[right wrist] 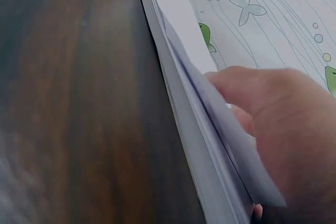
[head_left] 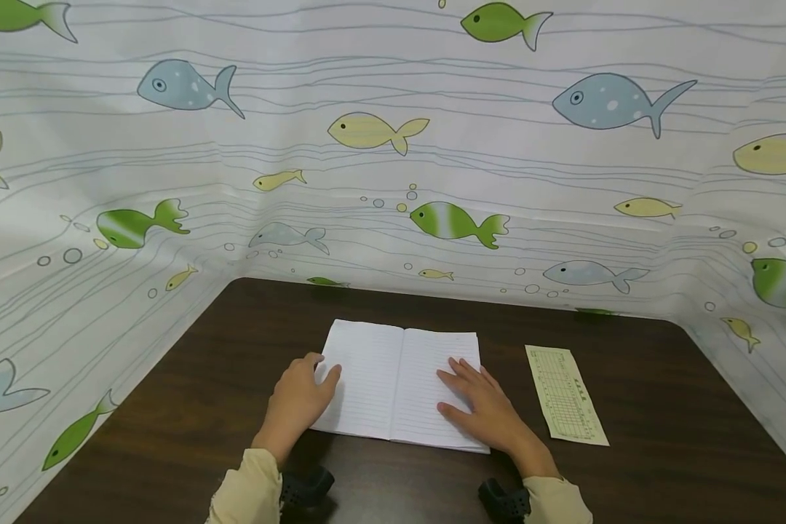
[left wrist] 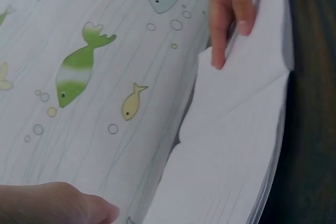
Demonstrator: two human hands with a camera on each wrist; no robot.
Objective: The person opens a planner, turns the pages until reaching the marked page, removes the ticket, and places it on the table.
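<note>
An open notebook point(head_left: 367, 378) with white ruled pages lies on the dark wooden table, its centre fold running away from the person. At its left edge is the left hand point(head_left: 301, 389), its thumb reaching over the left page. The right hand point(head_left: 487, 407) rests on the right page with straight, spread fingers. In the right wrist view, the right hand point(right wrist: 289, 124) lies along the side of the notebook point(right wrist: 178, 87), where a loose page edge lifts and curls. The left wrist view shows the left thumb point(left wrist: 79, 208) apart from the pages, and the right fingers touching the far page.
A pale green printed slip point(head_left: 566, 393) lies right of the notebook on the table point(head_left: 170, 429). White sheeting with fish drawings point(head_left: 367, 175) rises around the table's back and sides. Both wrists carry dark bands point(head_left: 308, 486) below cream sleeves point(head_left: 245, 491).
</note>
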